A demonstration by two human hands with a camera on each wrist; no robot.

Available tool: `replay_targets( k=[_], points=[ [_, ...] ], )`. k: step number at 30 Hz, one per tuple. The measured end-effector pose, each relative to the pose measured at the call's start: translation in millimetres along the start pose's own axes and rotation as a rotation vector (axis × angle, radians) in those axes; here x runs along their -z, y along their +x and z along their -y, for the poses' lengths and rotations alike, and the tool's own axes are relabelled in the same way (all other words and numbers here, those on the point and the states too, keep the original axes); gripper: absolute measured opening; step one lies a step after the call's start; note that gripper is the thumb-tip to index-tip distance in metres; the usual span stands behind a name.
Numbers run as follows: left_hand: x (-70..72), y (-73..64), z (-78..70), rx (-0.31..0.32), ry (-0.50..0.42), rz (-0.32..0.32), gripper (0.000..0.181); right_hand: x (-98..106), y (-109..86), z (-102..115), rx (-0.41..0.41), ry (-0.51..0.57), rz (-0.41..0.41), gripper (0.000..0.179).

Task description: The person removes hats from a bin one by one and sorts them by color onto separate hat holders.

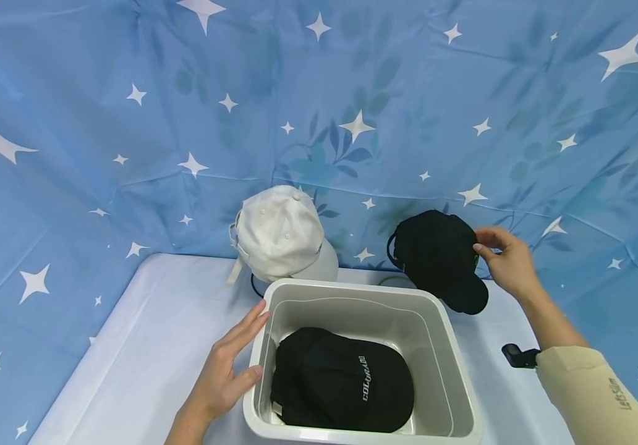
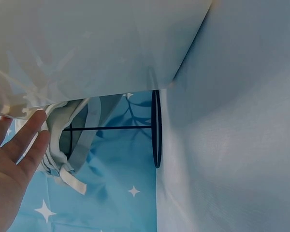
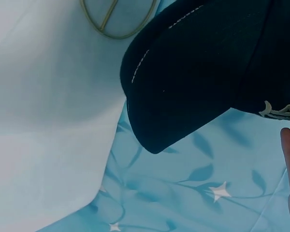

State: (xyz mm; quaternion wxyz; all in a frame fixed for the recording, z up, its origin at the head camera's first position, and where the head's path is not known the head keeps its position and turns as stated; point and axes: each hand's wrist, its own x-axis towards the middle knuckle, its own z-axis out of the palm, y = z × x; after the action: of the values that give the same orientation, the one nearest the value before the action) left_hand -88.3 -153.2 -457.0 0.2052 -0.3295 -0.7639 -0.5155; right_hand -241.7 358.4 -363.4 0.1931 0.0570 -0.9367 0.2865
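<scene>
A black cap [image 1: 438, 256] hangs above the table's back edge, its brim pointing down to the right. Thumb and fingertips of the right hand [image 1: 509, 259] are at its front edge, beside a metal-coloured emblem [image 3: 280, 111]. From the right wrist, one finger meets the emblem area while another fingertip stays apart from the cap. The left hand [image 1: 222, 364], fingers extended, rests on the left rim of a pale plastic bin [image 1: 458, 377]. Inside lies a second black cap [image 1: 341, 383] with COLORADO lettering on its brim.
Behind the bin, a white cap [image 1: 280, 232] sits on a thin black stand [image 2: 156, 130]. Below the raised black cap is a gold-toned wire ring [image 3: 118, 36]. The white table [image 1: 180, 321] ends at a blue star-patterned curtain [image 1: 274, 80].
</scene>
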Motion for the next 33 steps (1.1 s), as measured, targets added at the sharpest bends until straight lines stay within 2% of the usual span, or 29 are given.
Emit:
replay_targets(
  k=[6, 11, 16, 22, 28, 33],
  points=[
    [-0.1, 0.8, 0.2, 0.005, -0.002, 0.004, 0.068, 0, -3.9, -3, -0.013, 0.019, 0.011, 0.03],
    [-1.5, 1.0, 0.2, 0.006, -0.002, 0.01, 0.067, 6, -6.2, 0, 0.017, -0.001, -0.015, 0.032],
    [-2.1, 1.4, -0.4, 0.01, 0.005, 0.009, 0.067, 20, -4.7, 11, 0.051, -0.032, -0.04, 0.033],
    [-2.3, 0.9, -0.8, 0.011, 0.016, 0.008, 0.067, 34, -9.0, 27, 0.029, -0.06, -0.024, 0.038],
    [-0.6, 1.2, -0.6, -0.004, 0.019, -0.001, 0.066, 41, -15.3, 42, 0.042, -0.027, -0.015, 0.043],
    [0.3, 0.4, -0.2, 0.008, 0.01, 0.0, 0.066, 43, -22.7, 55, 0.062, -0.009, 0.019, 0.045]
  ],
)
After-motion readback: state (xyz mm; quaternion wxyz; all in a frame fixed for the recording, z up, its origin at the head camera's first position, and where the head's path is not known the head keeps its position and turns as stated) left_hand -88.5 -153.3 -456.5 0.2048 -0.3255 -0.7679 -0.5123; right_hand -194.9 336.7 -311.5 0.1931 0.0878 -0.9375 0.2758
